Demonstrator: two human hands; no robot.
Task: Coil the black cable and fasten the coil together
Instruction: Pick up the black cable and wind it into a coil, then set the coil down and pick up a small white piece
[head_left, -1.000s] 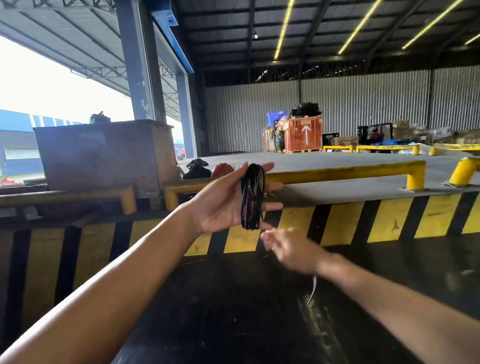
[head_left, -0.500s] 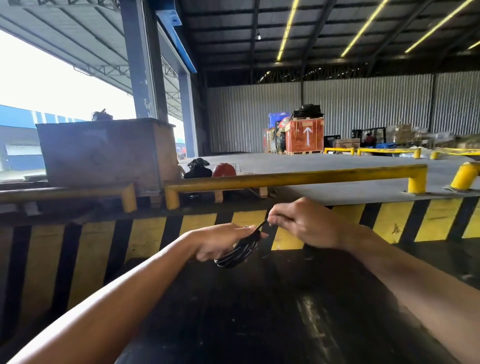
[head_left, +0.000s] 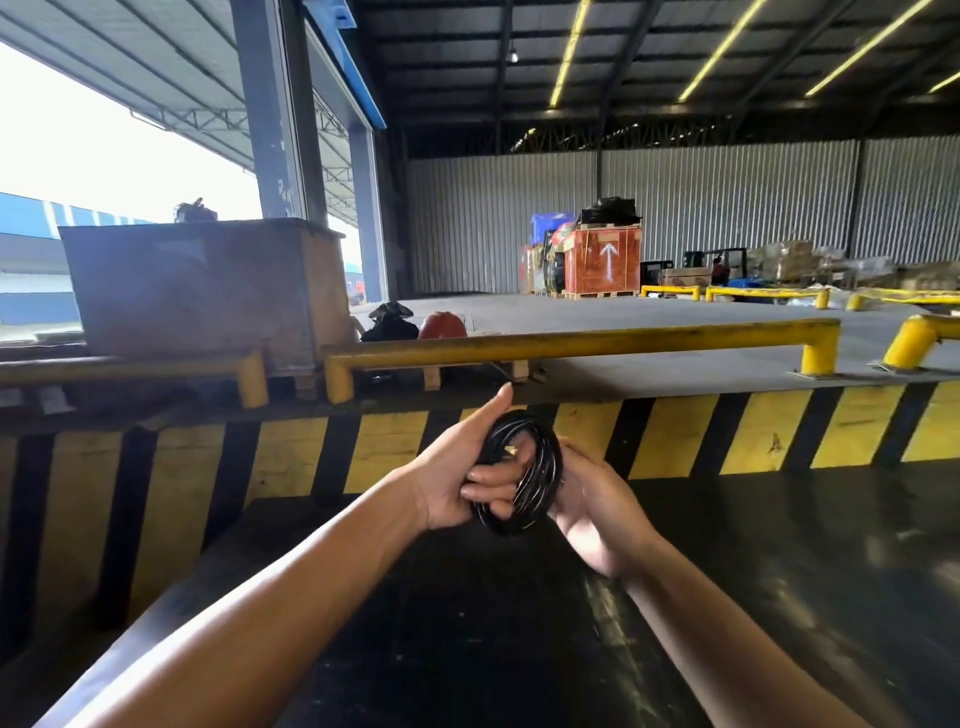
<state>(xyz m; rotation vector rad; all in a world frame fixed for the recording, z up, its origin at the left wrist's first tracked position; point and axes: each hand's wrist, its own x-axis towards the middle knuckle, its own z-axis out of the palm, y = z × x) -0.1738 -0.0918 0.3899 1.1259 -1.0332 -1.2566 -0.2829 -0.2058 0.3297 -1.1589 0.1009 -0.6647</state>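
Observation:
The black cable (head_left: 540, 467) is wound into a small round coil held upright in front of me. My left hand (head_left: 457, 467) grips its left side, with the fingers curled through the coil's middle and the thumb pointing up. My right hand (head_left: 597, 499) lies against the coil's right and far side, palm toward me and fingers hidden behind the loops. No tie or loose cable end can be made out.
Below my hands lies a dark shiny surface (head_left: 519, 623). A yellow-and-black striped dock edge (head_left: 753, 431) with yellow rails (head_left: 571, 340) runs across ahead. A large crate (head_left: 197, 291) stands at left, and an orange crate (head_left: 602, 262) far back.
The coil went from flat across my open left palm, to a low tilted grip, to upright in my left fist. My right hand moved from pulling above it to cupping its right side.

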